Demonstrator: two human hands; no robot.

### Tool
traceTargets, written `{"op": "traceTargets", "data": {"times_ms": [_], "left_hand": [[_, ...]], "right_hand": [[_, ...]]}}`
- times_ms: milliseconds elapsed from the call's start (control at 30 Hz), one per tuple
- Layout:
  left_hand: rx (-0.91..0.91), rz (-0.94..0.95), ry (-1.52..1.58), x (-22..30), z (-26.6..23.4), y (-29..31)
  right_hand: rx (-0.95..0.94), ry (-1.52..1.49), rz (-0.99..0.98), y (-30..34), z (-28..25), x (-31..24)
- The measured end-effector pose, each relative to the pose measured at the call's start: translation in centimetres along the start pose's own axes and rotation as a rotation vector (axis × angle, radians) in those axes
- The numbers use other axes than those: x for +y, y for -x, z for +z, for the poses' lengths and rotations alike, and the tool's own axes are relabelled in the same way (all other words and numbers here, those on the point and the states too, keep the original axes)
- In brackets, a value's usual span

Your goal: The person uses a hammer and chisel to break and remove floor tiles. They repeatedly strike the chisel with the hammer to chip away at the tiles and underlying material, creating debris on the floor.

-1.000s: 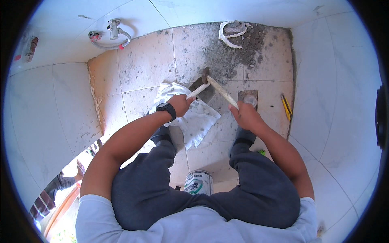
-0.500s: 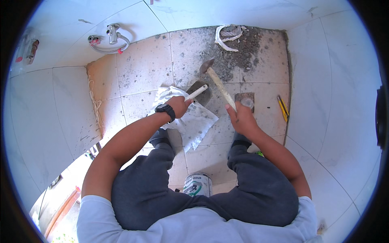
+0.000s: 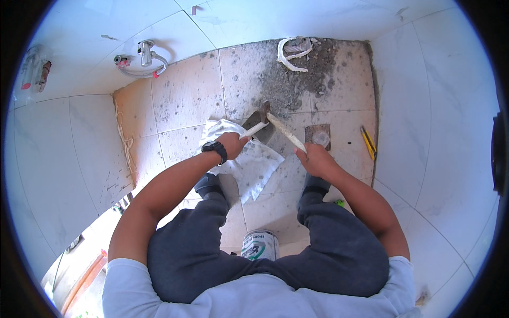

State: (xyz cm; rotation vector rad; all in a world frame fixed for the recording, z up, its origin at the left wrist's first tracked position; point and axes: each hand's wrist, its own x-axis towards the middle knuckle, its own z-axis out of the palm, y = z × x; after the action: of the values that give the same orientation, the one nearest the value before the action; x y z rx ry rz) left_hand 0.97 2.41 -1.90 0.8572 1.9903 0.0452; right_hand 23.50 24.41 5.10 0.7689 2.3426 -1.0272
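My left hand (image 3: 231, 146), with a black watch at its wrist, is closed around a white-handled tool (image 3: 254, 130). Its other end is hidden in the hand. Under the white handle lies a dark grey plate-like piece (image 3: 260, 137); I cannot tell whether the two are joined. In my right hand (image 3: 317, 159) is a hammer (image 3: 283, 129), gripped by its pale handle. The brown hammer head is over the plate's far edge, just beyond the white handle's tip. A stained white cloth (image 3: 252, 163) is spread beneath my left hand.
Grey rubble (image 3: 302, 79) and a white curved strip (image 3: 284, 59) lie at the far wall. A square drain (image 3: 318, 137) and a yellow cutter knife (image 3: 368, 143) are at right. A paint can (image 3: 260, 245) stands between my legs. A valve with hose (image 3: 147, 55) projects from the wall.
The hammer head has come down toward me, from over the tiles near the rubble to the plate's far edge. My left hand has hardly moved.
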Motion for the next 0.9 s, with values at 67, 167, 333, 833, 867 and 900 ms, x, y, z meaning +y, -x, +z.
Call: {"op": "traceTargets", "data": {"times_ms": [67, 167, 333, 833, 867, 900], "left_hand": [[-0.006, -0.013, 0.028, 0.2, 0.0, 0.5], [0.012, -0.025, 0.078, 0.2, -0.2, 1.4], [0.117, -0.044, 0.134, -0.7, -0.8, 1.5], [0.168, -0.067, 0.109, -0.3, 0.2, 1.7], [0.179, -0.048, 0.107, -0.4, 0.1, 1.7], [0.173, -0.041, 0.11, -0.5, 0.2, 1.7]], "right_hand": [[0.02, -0.01, 0.048, 0.1, -0.3, -0.1], [0.102, -0.184, 0.034, 0.5, -1.2, -0.7], [0.174, -0.282, 0.047, 1.5, -3.1, -1.5], [0.157, -0.249, -0.066, 1.9, -2.7, -2.8], [0.15, -0.26, -0.061, 2.0, -2.7, -2.9], [0.154, -0.26, -0.062, 2.0, -2.6, -2.9]]}}
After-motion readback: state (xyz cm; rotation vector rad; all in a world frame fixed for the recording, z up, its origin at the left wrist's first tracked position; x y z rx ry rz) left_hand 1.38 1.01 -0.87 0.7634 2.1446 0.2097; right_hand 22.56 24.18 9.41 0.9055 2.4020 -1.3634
